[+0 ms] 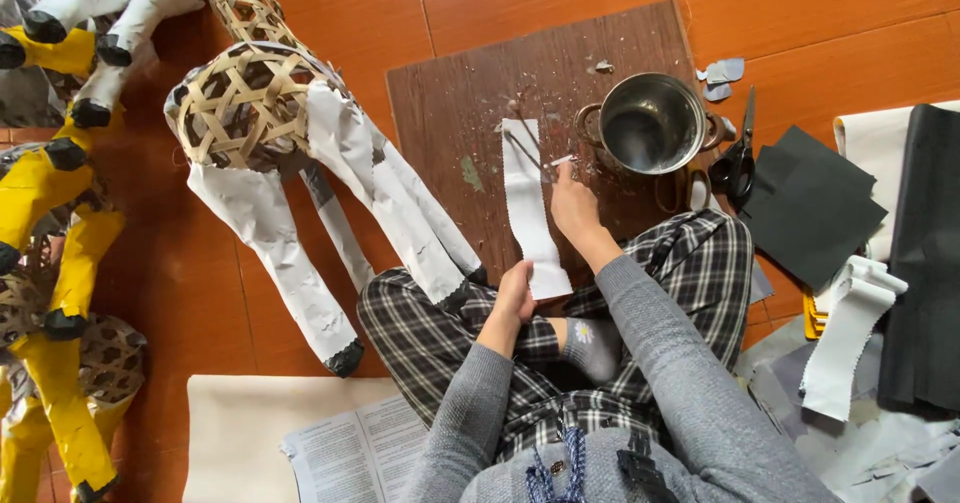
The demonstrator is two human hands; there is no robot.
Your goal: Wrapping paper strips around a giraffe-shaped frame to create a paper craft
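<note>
Left hand (517, 293): closed on the near end of the paper strip, pinning it at the board's front edge, just above the knee
Right hand (574, 206): fingers closed on a brush, its tip over the strip's right edge, beside the pot
Paper strip (528, 208): white, long, narrow, zigzag-cut edges; flat on the board, running from near the pot down to the left hand
Brush (561, 161): small, pale, mostly hidden by the fingers
Board (450, 103): dark brown wood, speckled with white flecks and paste smears; flat on the floor
Pot (650, 123): round steel, two handles, on the board's right edge; contents unclear
Scissors (740, 158): black handles, on the floor right of the pot
Black paper (810, 203): stacked sheets, right of the scissors
White strip roll (848, 333): folded zigzag-edged strip, far right, near the black paper
Bamboo figure (250, 103): woven frame, legs wrapped in white paper with black feet; left of the board, one leg touching the plaid trousers
Yellow figures (50, 263): yellow-papered legs with black feet, far left
Booklet (355, 453): open, printed pages, bottom centre on a cream sheet
Floor (820, 23): orange-red tiles, paper scraps scattered
</note>
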